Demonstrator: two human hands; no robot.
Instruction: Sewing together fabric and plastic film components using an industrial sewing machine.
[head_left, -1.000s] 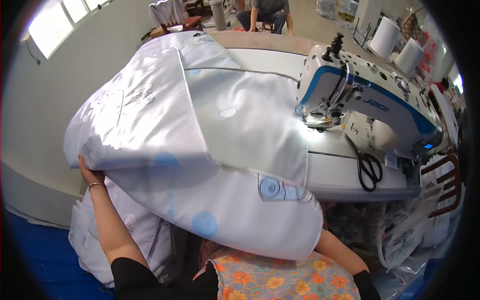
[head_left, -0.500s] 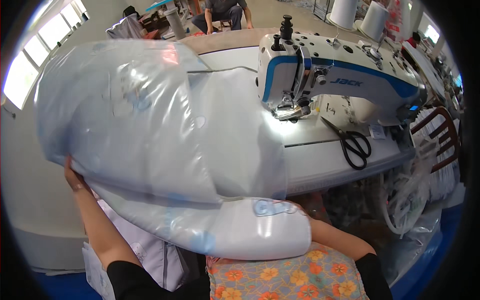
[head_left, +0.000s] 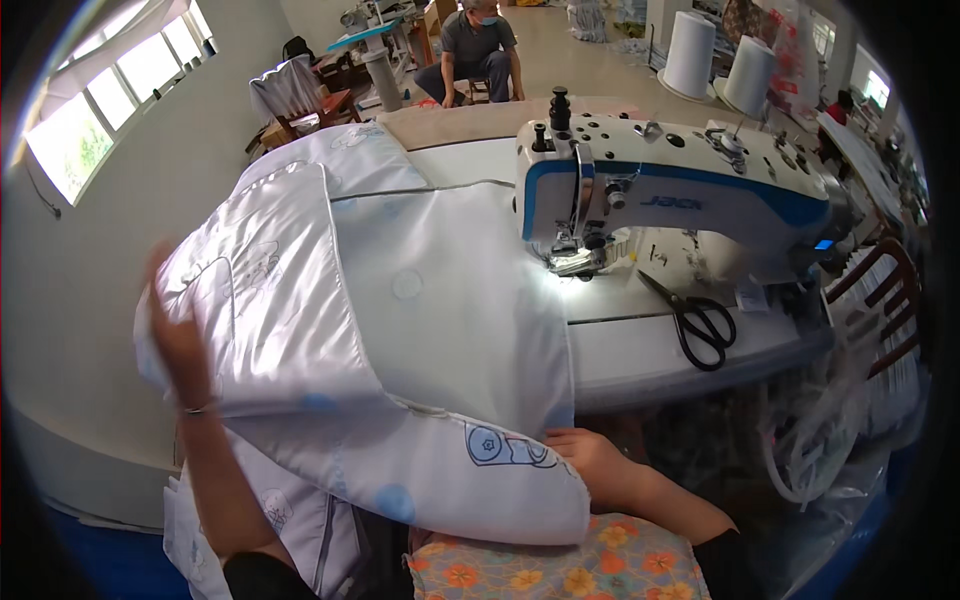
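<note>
A large white quilted fabric piece point(head_left: 280, 300) with pale blue prints lies over the left of the sewing table. Its near edge is folded over, showing a smooth pale underside point(head_left: 440, 290) and a blue printed motif. My left hand point(head_left: 180, 345), blurred by motion, is raised over the fabric's left part, its fingers stretched upward and nothing visible in them. At the fold's right end, my right hand point(head_left: 600, 468) has its fingers closed at the fabric's edge; the fingertips are partly hidden. Just beyond the fabric stands a white and blue sewing machine point(head_left: 680, 185), its needle area lit.
Black scissors point(head_left: 704, 330) lie on the table right of the needle. Thread cones point(head_left: 690, 55) stand behind the machine. A floral cloth point(head_left: 560, 565) covers my lap. A chair point(head_left: 885, 300) and plastic bags are at right; a person point(head_left: 475, 55) sits beyond the table.
The fabric's raised left part has come down flatter onto the table. My left hand has let go of its edge and moved up and right. My right hand has come out from behind the fold.
</note>
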